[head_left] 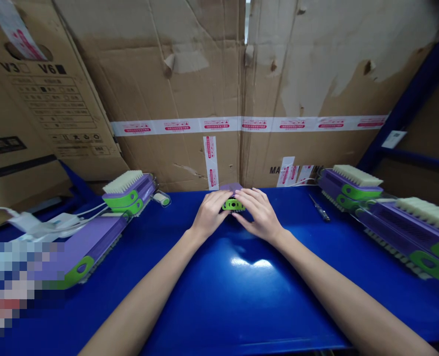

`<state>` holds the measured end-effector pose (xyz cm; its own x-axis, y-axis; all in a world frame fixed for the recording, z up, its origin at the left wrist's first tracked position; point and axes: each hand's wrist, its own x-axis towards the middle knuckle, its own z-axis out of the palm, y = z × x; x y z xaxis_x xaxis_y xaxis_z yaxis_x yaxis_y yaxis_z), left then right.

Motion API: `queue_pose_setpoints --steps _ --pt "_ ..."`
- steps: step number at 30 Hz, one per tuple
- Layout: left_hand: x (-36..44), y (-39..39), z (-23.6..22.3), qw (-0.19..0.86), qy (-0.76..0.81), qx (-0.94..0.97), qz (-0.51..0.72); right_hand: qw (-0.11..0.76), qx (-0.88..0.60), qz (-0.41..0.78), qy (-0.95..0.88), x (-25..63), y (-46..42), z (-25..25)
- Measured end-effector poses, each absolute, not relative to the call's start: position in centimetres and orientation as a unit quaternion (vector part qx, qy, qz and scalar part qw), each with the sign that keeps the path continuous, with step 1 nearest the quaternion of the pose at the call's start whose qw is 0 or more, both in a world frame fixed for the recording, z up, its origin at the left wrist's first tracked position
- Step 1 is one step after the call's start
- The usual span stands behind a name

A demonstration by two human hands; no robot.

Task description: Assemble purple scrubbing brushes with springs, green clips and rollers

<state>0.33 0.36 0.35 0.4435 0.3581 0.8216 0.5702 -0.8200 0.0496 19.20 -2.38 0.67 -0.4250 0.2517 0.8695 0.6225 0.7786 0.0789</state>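
At the back middle of the blue table, my left hand (210, 211) and my right hand (261, 212) grip a purple-and-green brush block (233, 204) from its two sides. Its green end with small holes faces me, purple shows on top, and pale bristles point down beneath it. My fingers curve over the upper edges while the thumbs lie low at the near end. The hands cover most of the block's sides.
Similar brush blocks lie at the left (126, 193) and right (353, 185), some with pale pads on top. A screwdriver-like tool (321, 210) lies right of centre. White cables and a plug (29, 222) sit at left. Cardboard boxes (182, 89) wall off the back.
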Motion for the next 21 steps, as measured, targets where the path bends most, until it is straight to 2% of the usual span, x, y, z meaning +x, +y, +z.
queue_pose_setpoints --steps 3,8,15,21 --pt "0.36 0.44 0.06 0.111 -0.281 -0.833 -0.464 0.452 -0.276 -0.228 -0.817 18.89 -2.20 0.64" --pt "0.64 0.35 -0.06 0.123 -0.332 -0.810 -0.468 0.478 -0.300 -0.226 -0.794 18.90 -2.00 0.59" --pt "0.68 0.53 0.55 0.050 -0.370 -0.782 -0.498 0.530 -0.325 -0.196 -0.759 18.63 -1.93 0.50" --pt "0.55 0.64 0.79 0.036 -0.358 -0.793 -0.491 0.481 -0.351 -0.221 -0.772 18.83 -1.94 0.92"
